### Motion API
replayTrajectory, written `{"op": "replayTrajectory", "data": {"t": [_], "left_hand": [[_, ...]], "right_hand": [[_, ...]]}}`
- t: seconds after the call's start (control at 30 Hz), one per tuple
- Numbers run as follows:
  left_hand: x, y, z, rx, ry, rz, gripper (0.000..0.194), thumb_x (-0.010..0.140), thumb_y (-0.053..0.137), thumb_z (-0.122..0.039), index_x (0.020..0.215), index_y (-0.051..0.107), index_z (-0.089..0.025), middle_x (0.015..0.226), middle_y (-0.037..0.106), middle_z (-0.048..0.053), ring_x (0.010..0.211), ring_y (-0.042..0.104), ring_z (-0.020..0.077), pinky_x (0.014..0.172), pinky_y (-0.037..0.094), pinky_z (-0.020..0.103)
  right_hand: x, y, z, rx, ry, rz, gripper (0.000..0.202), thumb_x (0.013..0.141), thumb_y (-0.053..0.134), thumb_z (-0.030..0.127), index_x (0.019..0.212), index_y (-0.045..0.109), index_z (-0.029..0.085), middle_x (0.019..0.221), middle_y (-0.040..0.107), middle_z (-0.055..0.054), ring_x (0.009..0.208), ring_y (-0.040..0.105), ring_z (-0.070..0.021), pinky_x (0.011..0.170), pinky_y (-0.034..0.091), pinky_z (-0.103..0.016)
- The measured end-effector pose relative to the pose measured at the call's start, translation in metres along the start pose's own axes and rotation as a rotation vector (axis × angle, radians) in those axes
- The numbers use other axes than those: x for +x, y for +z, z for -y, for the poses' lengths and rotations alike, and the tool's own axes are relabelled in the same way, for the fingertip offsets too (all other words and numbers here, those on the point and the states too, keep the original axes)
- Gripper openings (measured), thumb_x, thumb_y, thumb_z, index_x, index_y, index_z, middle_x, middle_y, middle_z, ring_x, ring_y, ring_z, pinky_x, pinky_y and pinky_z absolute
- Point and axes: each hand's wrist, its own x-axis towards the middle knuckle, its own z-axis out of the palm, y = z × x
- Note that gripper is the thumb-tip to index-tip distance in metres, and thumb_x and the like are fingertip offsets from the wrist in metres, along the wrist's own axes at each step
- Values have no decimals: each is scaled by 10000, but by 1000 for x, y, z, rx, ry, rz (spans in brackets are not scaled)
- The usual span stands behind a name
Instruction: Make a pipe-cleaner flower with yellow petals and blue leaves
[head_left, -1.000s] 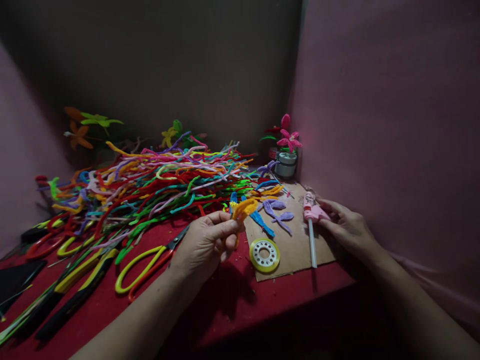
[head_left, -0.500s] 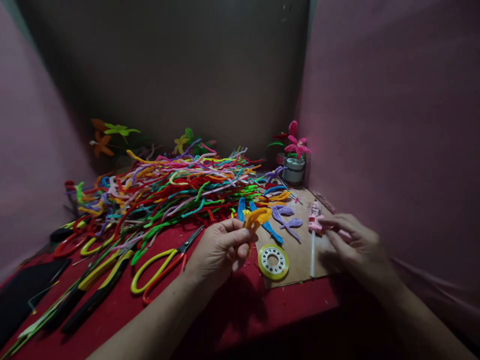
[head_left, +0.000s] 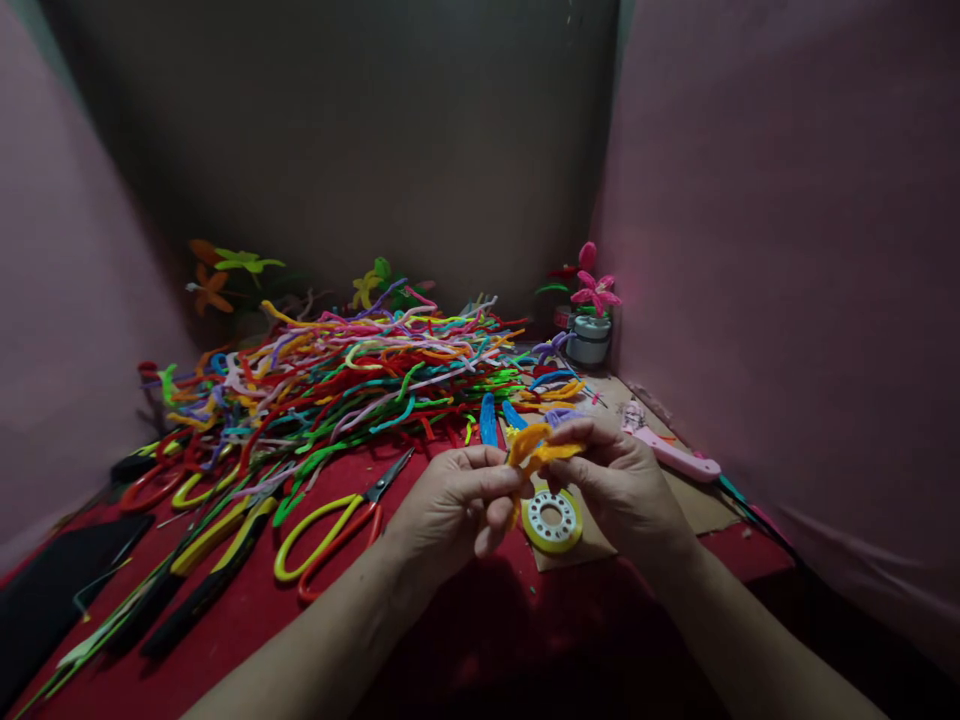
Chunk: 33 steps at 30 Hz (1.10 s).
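Between thumb and fingers, my left hand (head_left: 469, 495) pinches an orange pipe-cleaner flower piece (head_left: 531, 440) with looped petals. My right hand (head_left: 622, 490) has its thumb and forefinger closed on an orange petal at the piece's right side. Whether that petal is joined to the rest cannot be made out. Just below the fingers lies a roll of yellow tape (head_left: 552, 520) with a white core. Blue pipe-cleaner petals (head_left: 488, 420) rest behind my left hand, and purple ones (head_left: 564, 416) are partly hidden behind my right. A pink glue gun (head_left: 675, 455) lies to the right of my right hand.
A heap of coloured pipe cleaners (head_left: 360, 370) covers the back of the red table (head_left: 247, 620). Scissors (head_left: 330, 530) and pliers (head_left: 214, 570) lie on the left. A cardboard sheet (head_left: 697, 505) is under the glue gun. A grey pot (head_left: 589, 340) holds pink flowers behind.
My right hand has left the glue gun and moved left to the orange piece, gripping a petal. The glue gun now lies turned on its side. My left hand has shifted slightly right.
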Motion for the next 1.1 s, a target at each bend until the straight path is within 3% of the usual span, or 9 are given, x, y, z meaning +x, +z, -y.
{"op": "replayTrajectory", "data": {"t": [0.13, 0.33, 0.43, 0.67, 0.8, 1.1], "left_hand": [[2, -1, -1, -14, 38, 2, 119, 696, 650, -198, 639, 615, -100, 412, 547, -5, 303, 460, 66, 320, 359, 154], [2, 1, -3, 39, 127, -35, 148, 705, 670, -211, 705, 669, -63, 655, 659, 78, 498, 581, 106, 514, 472, 213], [0, 3, -2, 62, 157, -57, 203, 698, 689, -274, 699, 675, -71, 602, 627, 59, 523, 574, 113, 548, 464, 224], [-1, 5, -1, 3, 99, -54, 245, 637, 740, -319, 647, 656, -89, 488, 508, -5, 408, 442, 57, 390, 318, 168], [-1, 7, -3, 7, 94, -59, 222, 633, 743, -296, 702, 661, -101, 488, 521, -12, 382, 446, 68, 353, 327, 178], [0, 7, 3, -13, 112, -93, 177, 603, 768, -215, 628, 636, -99, 564, 599, 3, 491, 521, 57, 493, 387, 160]], "right_hand": [[-1, -12, 6, -50, -116, 12, 97, 659, 730, 174, 741, 687, 203, 688, 623, 12, 557, 584, -100, 506, 469, -224], [-2, -25, 17, -98, -194, 34, 66, 696, 702, 163, 742, 687, 208, 654, 623, 3, 535, 552, -97, 484, 457, -228], [-3, -24, 18, -182, -205, 23, 100, 694, 692, 119, 741, 692, 207, 655, 620, 6, 533, 543, -89, 499, 459, -223], [0, -16, 26, -306, -229, 90, 134, 691, 683, 95, 745, 697, 217, 662, 618, 9, 551, 530, -83, 489, 438, -198], [1, -10, 31, -354, -223, 144, 141, 717, 639, 88, 757, 691, 213, 667, 622, 3, 574, 543, -93, 506, 439, -204], [-4, -2, 32, -645, -510, 110, 110, 743, 622, 106, 764, 668, 204, 740, 646, -9, 725, 590, -139, 693, 479, -279]]}}
